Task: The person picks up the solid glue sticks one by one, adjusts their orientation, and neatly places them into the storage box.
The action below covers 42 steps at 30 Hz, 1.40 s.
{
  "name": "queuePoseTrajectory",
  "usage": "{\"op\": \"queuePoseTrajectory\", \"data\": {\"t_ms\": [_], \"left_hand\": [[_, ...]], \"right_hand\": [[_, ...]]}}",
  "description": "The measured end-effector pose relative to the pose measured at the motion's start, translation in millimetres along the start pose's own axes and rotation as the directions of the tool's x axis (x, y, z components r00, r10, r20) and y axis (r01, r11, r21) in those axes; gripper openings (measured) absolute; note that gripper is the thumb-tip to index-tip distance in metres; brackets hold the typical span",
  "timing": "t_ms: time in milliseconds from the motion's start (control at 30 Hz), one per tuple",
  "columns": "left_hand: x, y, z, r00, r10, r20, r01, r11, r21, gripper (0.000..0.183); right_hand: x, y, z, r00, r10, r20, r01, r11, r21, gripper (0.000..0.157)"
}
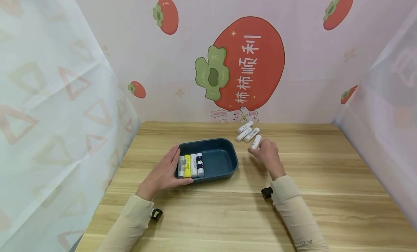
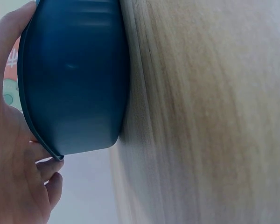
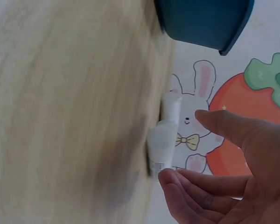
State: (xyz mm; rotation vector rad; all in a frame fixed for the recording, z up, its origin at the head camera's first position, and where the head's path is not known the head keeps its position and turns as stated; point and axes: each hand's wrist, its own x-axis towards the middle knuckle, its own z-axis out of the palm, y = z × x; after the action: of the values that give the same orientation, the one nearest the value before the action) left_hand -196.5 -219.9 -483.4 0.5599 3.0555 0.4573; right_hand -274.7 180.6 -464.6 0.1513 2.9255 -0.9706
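My left hand (image 1: 164,172) holds the left end of a dark blue tray (image 1: 221,164), thumb along the near rim and fingers at the far corner. Inside the tray, several small stick-shaped tubes stand side by side at the left: a grey-white tube (image 1: 181,167), a yellow tube (image 1: 187,166), a white tube (image 1: 193,166) and a navy-and-white tube (image 1: 200,165). Right of the tray, my right hand (image 1: 268,154) is at a white tube (image 1: 256,141) lying on the table. In the right wrist view, thumb and fingers stand apart beside that tube (image 3: 161,144).
Several more white tubes (image 1: 247,131) lie in a loose group at the table's back edge, just beyond the right hand. The wooden table (image 1: 208,215) ends at a wall sheet (image 1: 182,100) printed with persimmons. White patterned sheets (image 1: 65,118) close off both sides.
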Motion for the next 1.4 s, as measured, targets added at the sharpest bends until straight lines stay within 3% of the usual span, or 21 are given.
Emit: {"op": "queuePoseTrajectory", "data": {"t_ms": [200, 433, 600, 700, 1033, 1400], "left_hand": [[0.2, 0.0, -0.4, 1.000, 0.002, -0.005, -0.002, 1.000, 0.000, 0.133], [-1.1, 0.0, 0.2, 1.000, 0.004, -0.006, -0.004, 1.000, -0.001, 0.133], [-1.6, -0.5, 1.4, 1.000, 0.002, -0.013, -0.002, 1.000, -0.007, 0.134], [-1.6, -0.6, 1.5, 1.000, 0.000, -0.014, 0.000, 1.000, -0.006, 0.134], [-1.8, -1.0, 1.5, 1.000, 0.004, -0.013, -0.004, 1.000, -0.012, 0.134], [-2.2, -1.4, 1.2, 1.000, 0.009, -0.017, -0.010, 1.000, -0.018, 0.133]], "right_hand": [[8, 5, 10.2, 0.998, 0.006, -0.057, -0.006, 1.000, 0.007, 0.051], [16, 7, 19.4, 0.998, 0.033, -0.059, -0.033, 0.999, 0.009, 0.038], [20, 8, 22.5, 0.996, 0.005, -0.085, -0.005, 1.000, 0.003, 0.032], [22, 9, 22.1, 0.996, -0.001, -0.090, 0.000, 1.000, -0.010, 0.029], [24, 14, 14.8, 0.995, 0.084, -0.047, -0.084, 0.996, 0.020, 0.030], [22, 25, 9.1, 0.994, 0.089, -0.066, -0.086, 0.995, 0.045, 0.031]]}}
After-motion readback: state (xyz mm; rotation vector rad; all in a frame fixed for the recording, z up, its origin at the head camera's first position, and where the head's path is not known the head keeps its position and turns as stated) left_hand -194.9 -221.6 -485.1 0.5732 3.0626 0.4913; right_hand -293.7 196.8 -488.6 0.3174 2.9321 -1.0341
